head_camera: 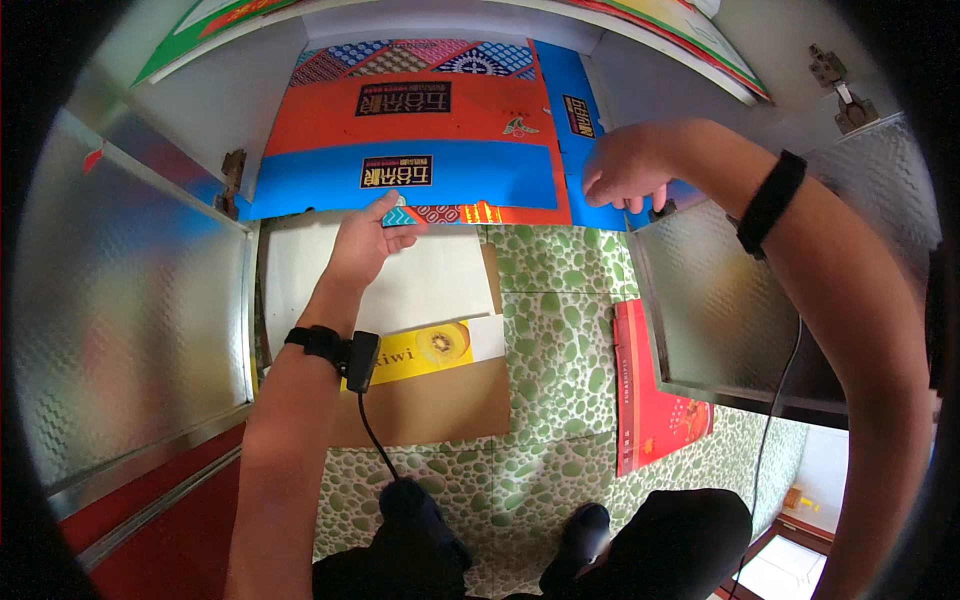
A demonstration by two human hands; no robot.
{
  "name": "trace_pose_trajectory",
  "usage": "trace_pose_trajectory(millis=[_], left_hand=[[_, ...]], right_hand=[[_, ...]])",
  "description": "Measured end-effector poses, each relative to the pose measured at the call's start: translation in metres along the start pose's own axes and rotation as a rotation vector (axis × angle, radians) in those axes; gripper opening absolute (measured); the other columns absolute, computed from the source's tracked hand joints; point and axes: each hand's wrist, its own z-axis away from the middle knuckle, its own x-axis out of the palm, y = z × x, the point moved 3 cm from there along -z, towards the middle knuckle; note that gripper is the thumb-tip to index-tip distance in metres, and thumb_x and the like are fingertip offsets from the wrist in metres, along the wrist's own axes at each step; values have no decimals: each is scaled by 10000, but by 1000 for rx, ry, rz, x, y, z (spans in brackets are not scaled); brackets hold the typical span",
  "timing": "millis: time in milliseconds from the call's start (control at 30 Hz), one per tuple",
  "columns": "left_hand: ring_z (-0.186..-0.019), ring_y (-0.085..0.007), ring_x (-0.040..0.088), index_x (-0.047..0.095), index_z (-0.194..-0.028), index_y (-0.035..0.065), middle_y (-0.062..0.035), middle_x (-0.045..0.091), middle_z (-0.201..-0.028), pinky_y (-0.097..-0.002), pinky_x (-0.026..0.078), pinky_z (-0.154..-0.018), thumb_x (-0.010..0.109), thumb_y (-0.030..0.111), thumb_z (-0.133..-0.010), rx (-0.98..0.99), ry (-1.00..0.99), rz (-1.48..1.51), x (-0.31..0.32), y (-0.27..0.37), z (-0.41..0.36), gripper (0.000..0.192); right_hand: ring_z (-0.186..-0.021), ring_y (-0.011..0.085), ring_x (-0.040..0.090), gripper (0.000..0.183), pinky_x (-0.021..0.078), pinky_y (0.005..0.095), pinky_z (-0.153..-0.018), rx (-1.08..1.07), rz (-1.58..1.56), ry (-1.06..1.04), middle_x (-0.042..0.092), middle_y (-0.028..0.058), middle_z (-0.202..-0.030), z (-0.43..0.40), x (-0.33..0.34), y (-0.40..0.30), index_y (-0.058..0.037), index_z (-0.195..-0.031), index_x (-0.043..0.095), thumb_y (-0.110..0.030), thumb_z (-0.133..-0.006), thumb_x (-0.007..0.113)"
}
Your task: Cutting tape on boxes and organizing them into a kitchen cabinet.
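Flattened printed cardboard pieces, orange [315, 124] and blue [300, 176], lie across the floor of an open cabinet. My left hand [369, 240] is at their front edge, its thumb on top near a printed label and its fingers below, pinching the edge of the blue cardboard. My right hand [626, 169] hovers over or rests on a narrower blue cardboard strip [559, 82] at the right side; its fingers are curled downward, and whether they touch the strip is unclear. Both wrists wear black bands, the left one with a small box and a cable.
Frosted cabinet doors stand open at left [142, 300] and right [720, 292], with metal hinges [844, 94]. On the green pebble-patterned floor [555, 337] lie white cardboard [435, 270], brown cardboard [442, 409], a yellow kiwi-printed strip [431, 351] and a red printed sheet [652, 405].
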Motion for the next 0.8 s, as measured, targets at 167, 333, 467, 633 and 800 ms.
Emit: trace_pose_trajectory(millis=[167, 333, 467, 633, 800], left_hand=[[-866, -241, 751, 575, -1245, 3, -173, 723, -1108, -278, 600, -691, 584, 281, -1043, 4, 18, 5, 3, -2, -2, 344], [-904, -226, 740, 583, -1266, 52, -136, 723, -1114, -286, 601, -736, 605, 266, -1036, -11, -18, 11, 6, 1, 1, 314], [-922, -243, 738, 592, -1279, 8, -150, 707, -1163, -302, 608, -749, 649, 268, -1010, -20, 68, 13, -11, -2, -2, 379], [-899, -220, 722, 601, -1252, 14, -132, 701, -1142, -335, 621, -753, 670, 244, -992, -14, 110, 53, -6, -10, -8, 353], [-857, -210, 722, 596, -1243, 25, -118, 709, -1094, -326, 623, -694, 664, 265, -994, 16, 84, 32, -9, -8, -8, 353]], right_hand=[[-1080, 320, 705, 526, 640, 450, -848, -26, -19, -62, 658, 202, -1267, -7, -17, -23, -46, -1398, 554, -397, -1006, 544], [-1168, 353, 658, 600, 573, 463, -965, -199, 92, 203, 614, 225, -1352, -61, -2, -28, -79, -1447, 528, -410, -955, 620], [-1363, 366, 505, 860, 453, 471, -1106, -200, 149, 600, 473, 171, -1513, -81, 47, -43, -174, -1561, 381, -389, -832, 784], [-1503, 353, 319, 1079, 354, 554, -1168, -135, 122, 638, 192, 114, -1686, -88, 89, -35, -285, -1634, 167, -350, -789, 836], [-1520, 342, 286, 1022, 339, 559, -1167, -195, 23, 768, 217, 97, -1683, -99, 98, -30, -311, -1625, 201, -258, -803, 807]])
